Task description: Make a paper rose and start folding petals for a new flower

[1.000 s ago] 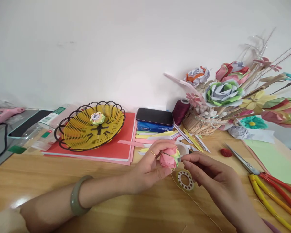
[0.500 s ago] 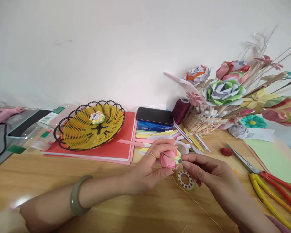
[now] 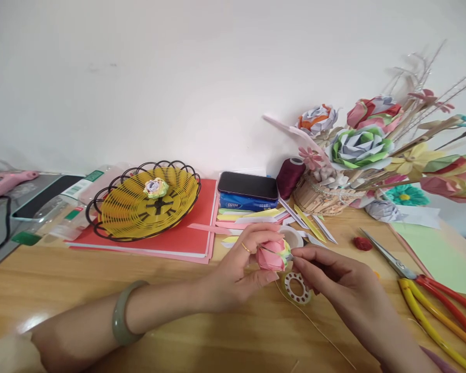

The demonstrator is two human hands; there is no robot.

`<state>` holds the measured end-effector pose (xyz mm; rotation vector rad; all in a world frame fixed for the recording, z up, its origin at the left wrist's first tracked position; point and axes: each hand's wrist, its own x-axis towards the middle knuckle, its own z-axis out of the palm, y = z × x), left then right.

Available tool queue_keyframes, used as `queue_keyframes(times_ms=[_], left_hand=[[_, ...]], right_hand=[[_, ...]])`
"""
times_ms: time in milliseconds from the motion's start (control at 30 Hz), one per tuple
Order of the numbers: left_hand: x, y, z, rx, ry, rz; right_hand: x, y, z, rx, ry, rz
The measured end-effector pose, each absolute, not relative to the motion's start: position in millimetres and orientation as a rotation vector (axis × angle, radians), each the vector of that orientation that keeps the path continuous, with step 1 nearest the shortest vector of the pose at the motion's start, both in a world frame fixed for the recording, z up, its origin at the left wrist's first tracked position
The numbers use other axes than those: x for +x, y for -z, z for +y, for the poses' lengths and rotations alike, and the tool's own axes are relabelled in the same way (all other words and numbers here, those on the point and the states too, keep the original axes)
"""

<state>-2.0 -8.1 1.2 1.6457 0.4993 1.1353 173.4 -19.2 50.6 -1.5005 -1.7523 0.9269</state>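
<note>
A small folded paper flower (image 3: 272,255), pink with yellow-green edges, is held above the tabletop. My left hand (image 3: 243,272) is closed around it from the left, fingers over its top and thumb underneath. At its right end, my right hand (image 3: 330,277) pinches a small greyish petal tip (image 3: 290,257) between thumb and forefinger. Just below hangs or lies a roll of tape (image 3: 297,288) with a dotted core, partly behind my right fingers. A thin thread (image 3: 318,329) runs from beneath the flower across the wood.
A yellow woven basket (image 3: 116,217) holding a paper flower rests on red paper (image 3: 205,207) at left. Behind my hands are paper strips and a phone (image 3: 247,185) on a blue pack. Scissors (image 3: 396,261), pliers with yellow handles and a flower arrangement (image 3: 357,150) stand right.
My right fingertips have shifted very slightly right and down at the petal tip. My left hand and the flower have barely moved.
</note>
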Motion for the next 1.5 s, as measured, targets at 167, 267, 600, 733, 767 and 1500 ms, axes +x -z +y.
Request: queue_keyframes(times_ms=[167, 267, 600, 733, 767, 1500], left_hand=[[-0.1, -2.6, -10.8, 1.669, -1.140, 0.490], [0.6, -4.8, -11.8, 1.668, -1.122, 0.529], [0.0, -7.5, -13.1, 1.596, -1.150, 0.633], [-0.3, -8.7, -12.9, 1.603, -1.163, 0.677], [-0.3, -8.7, -12.9, 1.606, -1.165, 0.688], [-1.0, -5.6, -10.7, 1.708, -1.139, 0.648]], right_hand=[[167.9, -42.5, -23.6, -1.465, -0.539, -1.918], [165.3, -38.7, -26.9, -1.400, -0.333, -1.930], [171.7, -44.8, -24.4, -1.388, -0.706, -1.744], [170.6, -40.7, -25.4, -1.365, -0.649, -1.763], [170.3, -40.0, -25.6, -1.366, -0.644, -1.765], [179.5, -60.2, -14.0, -1.367, -1.257, -1.869]])
